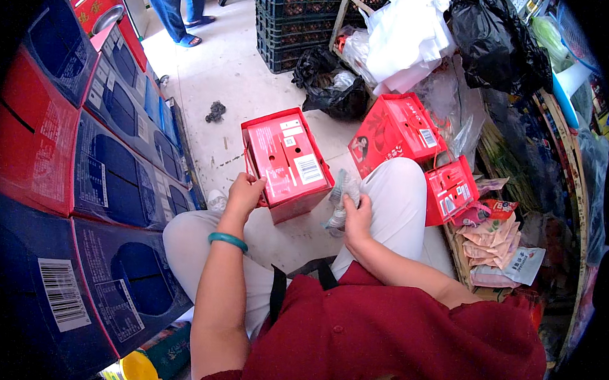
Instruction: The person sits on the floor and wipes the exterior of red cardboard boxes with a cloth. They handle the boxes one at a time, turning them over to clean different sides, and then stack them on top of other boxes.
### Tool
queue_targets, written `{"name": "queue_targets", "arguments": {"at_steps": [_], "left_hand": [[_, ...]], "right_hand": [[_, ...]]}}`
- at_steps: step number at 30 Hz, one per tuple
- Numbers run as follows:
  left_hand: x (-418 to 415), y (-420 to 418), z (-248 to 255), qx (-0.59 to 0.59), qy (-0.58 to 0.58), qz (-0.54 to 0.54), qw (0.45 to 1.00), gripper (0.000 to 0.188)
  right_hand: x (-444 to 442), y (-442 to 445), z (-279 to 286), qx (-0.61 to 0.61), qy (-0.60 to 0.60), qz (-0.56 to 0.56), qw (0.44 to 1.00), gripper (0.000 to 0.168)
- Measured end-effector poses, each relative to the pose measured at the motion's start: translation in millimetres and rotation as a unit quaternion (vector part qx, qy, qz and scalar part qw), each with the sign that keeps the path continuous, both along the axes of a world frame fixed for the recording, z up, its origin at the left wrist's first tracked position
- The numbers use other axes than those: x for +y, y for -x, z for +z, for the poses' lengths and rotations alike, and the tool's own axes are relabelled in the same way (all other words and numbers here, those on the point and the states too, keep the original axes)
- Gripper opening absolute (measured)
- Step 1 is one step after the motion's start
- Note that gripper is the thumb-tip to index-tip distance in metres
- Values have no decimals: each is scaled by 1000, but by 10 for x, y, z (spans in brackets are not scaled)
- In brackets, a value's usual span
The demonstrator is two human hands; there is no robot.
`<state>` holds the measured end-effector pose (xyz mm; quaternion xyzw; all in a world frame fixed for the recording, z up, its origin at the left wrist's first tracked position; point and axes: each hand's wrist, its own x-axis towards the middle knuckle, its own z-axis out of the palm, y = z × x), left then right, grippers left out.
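Observation:
A red printed gift box stands on the floor between my knees, with a raised red rim and a thin red cord on its left side. My left hand, a green bangle on its wrist, grips the near left edge of this box. A crumpled grey-white striped cloth is bunched in my right hand, just right of the box and beside my right knee. The fingertips of the left hand are partly hidden at the box edge.
Stacked blue and red cartons wall the left side. To the right are a larger red gift box, a smaller red box and pink packets. Dark crates and black plastic bags stand ahead. A person's legs show beyond.

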<state>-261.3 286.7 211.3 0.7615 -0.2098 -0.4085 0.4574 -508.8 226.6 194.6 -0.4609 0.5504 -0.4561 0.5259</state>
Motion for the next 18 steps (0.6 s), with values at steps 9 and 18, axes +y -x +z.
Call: {"name": "queue_targets", "arguments": {"at_steps": [9,18], "left_hand": [[-51,-66,-469,-64,-41,-107,991,51],[-11,31,-144,-57,-13,-114,992,47]], "right_hand": [[114,-545,-161,55,-101,77,990,33],[577,-1069,-380,104,-74,199,972,37]]}}
